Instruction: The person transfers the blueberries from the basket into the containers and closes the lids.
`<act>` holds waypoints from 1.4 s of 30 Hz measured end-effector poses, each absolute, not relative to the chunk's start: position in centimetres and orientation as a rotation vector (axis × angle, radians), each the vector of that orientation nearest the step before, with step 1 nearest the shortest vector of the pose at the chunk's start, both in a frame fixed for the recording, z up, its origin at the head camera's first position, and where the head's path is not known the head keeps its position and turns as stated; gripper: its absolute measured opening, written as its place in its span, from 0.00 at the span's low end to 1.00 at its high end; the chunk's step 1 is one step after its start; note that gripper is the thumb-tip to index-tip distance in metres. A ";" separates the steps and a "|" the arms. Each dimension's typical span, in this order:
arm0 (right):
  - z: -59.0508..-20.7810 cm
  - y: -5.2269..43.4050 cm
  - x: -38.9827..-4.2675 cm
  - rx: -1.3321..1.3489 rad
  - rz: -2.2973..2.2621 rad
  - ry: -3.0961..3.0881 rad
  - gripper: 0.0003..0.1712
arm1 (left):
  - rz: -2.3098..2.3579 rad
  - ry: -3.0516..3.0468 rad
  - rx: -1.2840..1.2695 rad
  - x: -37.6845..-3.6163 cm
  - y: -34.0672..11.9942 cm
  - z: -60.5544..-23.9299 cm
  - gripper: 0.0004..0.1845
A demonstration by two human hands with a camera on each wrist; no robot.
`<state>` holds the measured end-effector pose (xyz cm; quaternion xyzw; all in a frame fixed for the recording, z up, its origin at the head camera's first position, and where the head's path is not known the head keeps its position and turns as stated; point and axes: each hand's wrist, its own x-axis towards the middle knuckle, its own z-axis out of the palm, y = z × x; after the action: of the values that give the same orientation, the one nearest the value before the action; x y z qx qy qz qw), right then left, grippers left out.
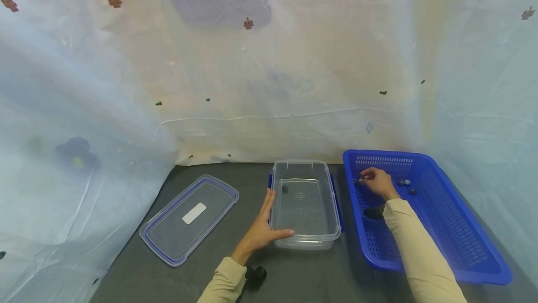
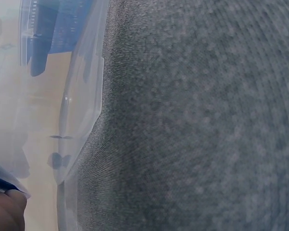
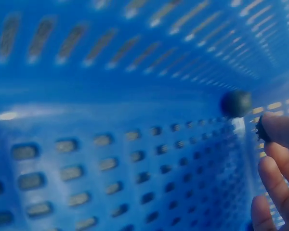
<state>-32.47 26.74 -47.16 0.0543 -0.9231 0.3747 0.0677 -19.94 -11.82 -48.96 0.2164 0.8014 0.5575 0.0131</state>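
Note:
My right hand [image 1: 377, 182] reaches into the blue plastic basket [image 1: 447, 235], near its left wall. Between thumb and fingertips it pinches a small dark blueberry [image 3: 263, 130], whose jagged crown shows in the right wrist view. Another blueberry [image 3: 237, 103] lies by the basket wall, and several more blueberries [image 1: 413, 191] are on the basket floor. A clear plastic container [image 1: 304, 237] stands left of the basket with one dark blueberry [image 1: 285, 189] inside. My left hand [image 1: 261, 230] touches the container's left side with extended fingers, thumb over its near rim.
A clear lid [image 1: 168, 242] with a blue seal and a white label [image 1: 194, 213] lies on the dark table [image 1: 307, 272] to the left. Blue clips [image 1: 337, 205] hang at the container's sides. Pale patterned sheeting [image 1: 294, 69] rises behind the table.

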 end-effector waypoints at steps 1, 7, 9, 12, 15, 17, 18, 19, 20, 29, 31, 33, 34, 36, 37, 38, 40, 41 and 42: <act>-47.0 26.8 -32.5 0.166 1.132 -2.770 0.15 | 1.746 2.491 0.679 -19.9 -11.8 -48.9 0.64; -45.9 27.0 -32.6 0.181 1.139 -2.696 0.16 | 1.764 2.483 0.682 -20.0 -11.6 -48.7 0.65; -45.7 27.0 -32.5 0.185 1.132 -2.677 0.16 | 1.759 2.485 0.674 -20.0 -11.6 -48.7 0.65; -45.5 27.0 -32.4 0.187 1.119 -2.661 0.16 | 1.759 2.483 0.660 -19.9 -11.6 -48.7 0.65; -45.1 26.9 -32.3 0.173 1.131 -2.642 0.16 | 1.756 2.487 0.651 -19.9 -11.6 -48.7 0.65; -44.7 26.7 -32.2 0.164 1.144 -2.627 0.16 | 1.754 2.491 0.646 -20.0 -11.7 -48.8 0.64; -44.5 26.7 -32.1 0.160 1.149 -2.621 0.16 | 1.753 2.493 0.647 -20.0 -11.7 -48.9 0.64; -44.4 26.6 -32.0 0.154 1.154 -2.613 0.16 | 1.756 2.493 0.648 -20.1 -11.7 -48.9 0.64; -44.2 26.5 -31.9 0.154 1.155 -2.609 0.16 | 1.760 2.491 0.650 -20.1 -11.7 -49.0 0.64; -42.3 25.8 -31.0 0.155 1.172 -2.576 0.18 | 1.758 2.478 0.651 -20.0 -11.7 -49.1 0.64; -41.9 25.5 -30.8 0.162 1.178 -2.559 0.18 | 1.759 2.473 0.648 -19.9 -11.7 -49.0 0.64; -41.5 25.1 -30.6 0.161 1.188 -2.538 0.19 | 1.766 2.466 0.649 -19.9 -11.8 -48.9 0.65; -41.3 24.9 -30.5 0.159 1.198 -2.528 0.19 | 1.767 2.465 0.649 -19.9 -11.8 -48.9 0.65; -40.8 24.5 -30.4 0.157 1.213 -2.508 0.19 | 1.767 2.466 0.652 -19.9 -11.8 -49.0 0.65; -40.5 24.3 -30.3 0.155 1.223 -2.499 0.19 | 1.766 2.467 0.652 -19.9 -11.8 -49.0 0.65; -40.2 24.0 -30.2 0.158 1.232 -2.488 0.19 | 1.764 2.468 0.651 -19.9 -11.8 -49.0 0.65; -39.7 23.4 -30.1 0.175 1.252 -2.470 0.19 | 1.765 2.468 0.652 -19.9 -11.7 -49.0 0.65; -39.4 23.1 -30.0 0.185 1.259 -2.462 0.19 | 1.765 2.468 0.652 -19.9 -11.7 -49.0 0.65; -39.2 22.8 -30.0 0.188 1.268 -2.454 0.19 | 1.765 2.469 0.652 -19.9 -11.7 -49.0 0.65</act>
<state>-29.99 22.82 -39.16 0.0666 -0.8710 0.4500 0.1855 -19.91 -11.71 -48.98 0.2100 0.7951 0.5686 0.0187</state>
